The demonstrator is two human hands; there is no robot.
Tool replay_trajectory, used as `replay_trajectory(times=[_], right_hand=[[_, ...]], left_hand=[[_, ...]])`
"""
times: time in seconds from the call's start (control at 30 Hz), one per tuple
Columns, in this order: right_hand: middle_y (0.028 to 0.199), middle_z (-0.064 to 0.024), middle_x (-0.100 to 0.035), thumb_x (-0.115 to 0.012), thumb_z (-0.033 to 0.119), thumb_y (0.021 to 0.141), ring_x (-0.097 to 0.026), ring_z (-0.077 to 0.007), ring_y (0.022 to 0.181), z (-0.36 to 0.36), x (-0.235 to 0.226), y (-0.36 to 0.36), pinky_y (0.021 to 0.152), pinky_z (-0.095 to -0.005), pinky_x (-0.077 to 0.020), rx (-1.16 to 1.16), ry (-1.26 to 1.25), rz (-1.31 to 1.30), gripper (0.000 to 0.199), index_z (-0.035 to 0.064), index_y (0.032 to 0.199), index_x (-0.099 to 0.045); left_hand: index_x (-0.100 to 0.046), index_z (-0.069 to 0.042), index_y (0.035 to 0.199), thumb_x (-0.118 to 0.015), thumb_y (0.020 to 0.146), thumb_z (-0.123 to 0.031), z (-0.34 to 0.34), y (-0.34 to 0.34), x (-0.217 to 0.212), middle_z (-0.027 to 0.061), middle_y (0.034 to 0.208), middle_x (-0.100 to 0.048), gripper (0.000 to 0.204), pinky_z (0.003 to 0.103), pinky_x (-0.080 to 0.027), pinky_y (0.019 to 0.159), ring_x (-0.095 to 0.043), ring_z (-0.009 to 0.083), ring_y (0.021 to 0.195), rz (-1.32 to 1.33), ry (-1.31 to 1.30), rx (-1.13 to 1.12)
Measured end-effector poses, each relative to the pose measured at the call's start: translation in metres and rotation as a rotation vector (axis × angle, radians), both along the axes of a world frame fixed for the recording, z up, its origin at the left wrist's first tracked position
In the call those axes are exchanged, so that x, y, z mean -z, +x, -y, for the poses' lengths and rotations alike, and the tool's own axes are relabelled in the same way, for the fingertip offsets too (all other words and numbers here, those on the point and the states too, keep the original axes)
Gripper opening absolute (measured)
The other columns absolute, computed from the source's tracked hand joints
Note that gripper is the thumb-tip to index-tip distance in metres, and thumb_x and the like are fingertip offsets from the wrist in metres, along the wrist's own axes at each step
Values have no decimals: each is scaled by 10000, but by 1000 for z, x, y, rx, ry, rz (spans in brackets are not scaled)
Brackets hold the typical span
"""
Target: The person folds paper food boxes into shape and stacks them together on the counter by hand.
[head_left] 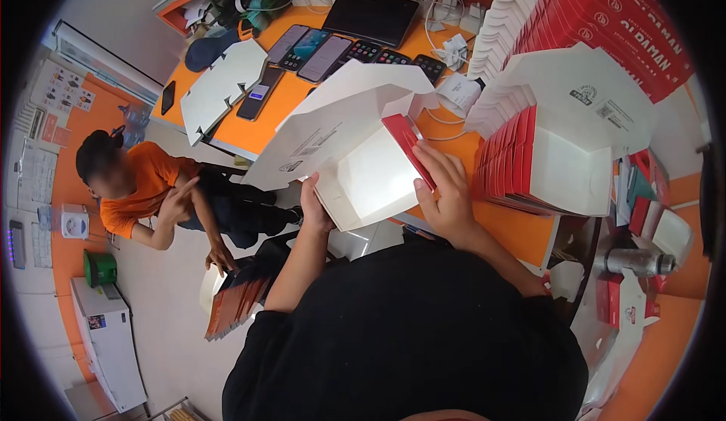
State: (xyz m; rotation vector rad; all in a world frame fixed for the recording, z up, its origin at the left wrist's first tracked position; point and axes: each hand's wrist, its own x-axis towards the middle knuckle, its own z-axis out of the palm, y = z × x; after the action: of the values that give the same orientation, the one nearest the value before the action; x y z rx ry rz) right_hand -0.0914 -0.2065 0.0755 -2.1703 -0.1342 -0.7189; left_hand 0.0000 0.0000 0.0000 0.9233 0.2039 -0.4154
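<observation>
Black shirt fabric on the camera wearer fills the lower middle, bare forearms reaching forward on either side. Both hands are partly curled on a white-and-red carton, its hollow inside facing up and its broad white flap raised, held at the near edge of the orange surface. The left hand grips the carton's left side; the right hand presses its fingers along the red side wall. Nested cartons stand to the right, with a taller red-and-white stack behind. Phones lie beyond, near a flat black device. Leftward, a seated person in orange raises one hand; a white chest freezer stands farther left.
</observation>
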Motion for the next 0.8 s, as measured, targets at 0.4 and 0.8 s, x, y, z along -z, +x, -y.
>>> replay_trajectory(times=[0.4,0.8], right_hand=[[1173,-153,-498,-537,176,798,-461,-298,1051,28,19,20,931,-380,-301,58,31,-138,399,16,1161,-495],[1289,-227,-339,-527,369,829,-330,-366,1202,12,-19,-4,1011,-425,-231,-331,-98,119,603,-23,1255,-360]], left_hand=[[-402,1,1213,-355,911,-397,24,4,-2,138,1157,-502,501,332,-413,884,-517,226,1040,-24,94,88],[-315,11,1219,-400,919,-191,7,2,16,150,1143,-501,372,347,-457,855,-545,240,993,5,-41,55]])
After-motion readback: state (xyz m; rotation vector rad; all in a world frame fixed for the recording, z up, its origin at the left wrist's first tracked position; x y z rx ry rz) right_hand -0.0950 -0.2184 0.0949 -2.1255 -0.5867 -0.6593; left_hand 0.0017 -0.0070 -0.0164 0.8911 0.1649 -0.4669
